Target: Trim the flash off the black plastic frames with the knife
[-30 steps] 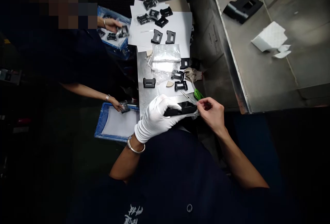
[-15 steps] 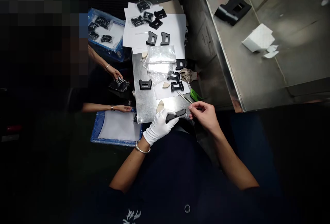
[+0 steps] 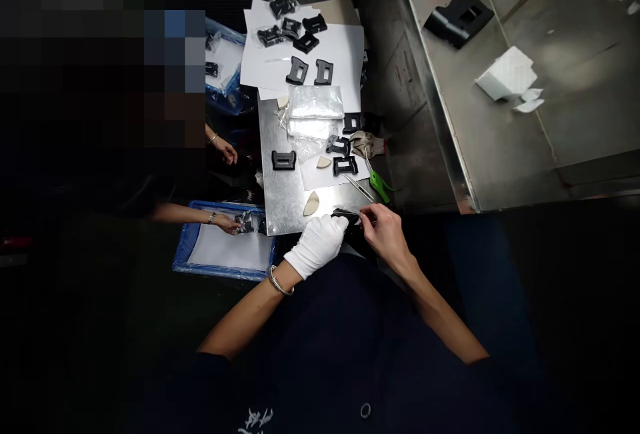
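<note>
My left hand [image 3: 317, 242], in a white glove, is closed around a black plastic part [image 3: 345, 214], tilted over the table's front edge and largely covered by the glove. My bare right hand [image 3: 385, 231] meets the part's right end with thumb and fingers pinched. A thin sliver shows at those fingertips, too small to name. Just beyond the hands lie metal tweezers [image 3: 359, 187] and a beige wedge-shaped pad [image 3: 311, 204]. Another black frame-shaped part [image 3: 345, 166] rests on white paper, near a green-handled tool [image 3: 380, 187] with a thin metal nozzle.
Clear plastic bags [image 3: 315, 102] are stacked mid-table [image 3: 273, 204]. Several black parts, some bagged, lie on paper [image 3: 255, 67] behind. At left, a co-worker's hand [image 3: 227, 223] holds a bagged part above a blue-rimmed tray [image 3: 183, 241]. A metal ledge [image 3: 450, 121] stands at right.
My left hand has turned the black part, so less of it shows. My right hand has moved slightly down to its end. The co-worker's lower hand now holds a bagged part over the tray.
</note>
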The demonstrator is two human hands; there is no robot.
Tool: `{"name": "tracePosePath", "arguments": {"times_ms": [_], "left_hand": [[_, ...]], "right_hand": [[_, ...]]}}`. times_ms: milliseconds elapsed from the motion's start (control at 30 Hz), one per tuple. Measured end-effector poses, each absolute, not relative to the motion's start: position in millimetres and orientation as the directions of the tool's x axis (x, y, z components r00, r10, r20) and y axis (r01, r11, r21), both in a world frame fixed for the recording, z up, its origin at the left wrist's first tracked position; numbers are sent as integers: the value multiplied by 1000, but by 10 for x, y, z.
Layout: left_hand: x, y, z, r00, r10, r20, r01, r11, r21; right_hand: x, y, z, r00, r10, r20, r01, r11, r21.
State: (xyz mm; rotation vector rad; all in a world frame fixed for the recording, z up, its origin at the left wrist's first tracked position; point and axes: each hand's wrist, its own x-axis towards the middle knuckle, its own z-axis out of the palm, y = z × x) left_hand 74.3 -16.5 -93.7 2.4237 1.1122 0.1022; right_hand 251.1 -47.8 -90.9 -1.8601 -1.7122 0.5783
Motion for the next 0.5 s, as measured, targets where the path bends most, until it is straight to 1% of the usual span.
{"name": "tracePosePath", "arguments": {"times_ms": [67,167,267,367,433,500], "left_hand": [[764,-186,-931,639,758,-130,701,-504,505],[777,-223,-960,584,802,-124,693,-414,590],[759,-237,-1055,515,851,-106,640,-299,707],[739,-210,-1205,385,917,-108,521,-119,845],[742,-188,-1304,271,951,-147,397,28,917],[757,-184,-1373,179,961,-210,241,164,956]], "right_hand": [[2465,-524,-949,109,992,57,768,-47,-639],[2355,-604,-999,110,988,112,776,-15,-630],[2233,-675,-1067,157,975,160,767,-18,-641],[2110,-732,-1176,256,946,198,742,-61,-668],[2027,-769,-1255,281,943,179,707,-78,-703],[1953,-805,-1316,272,953,132,668,-88,-739]]}}
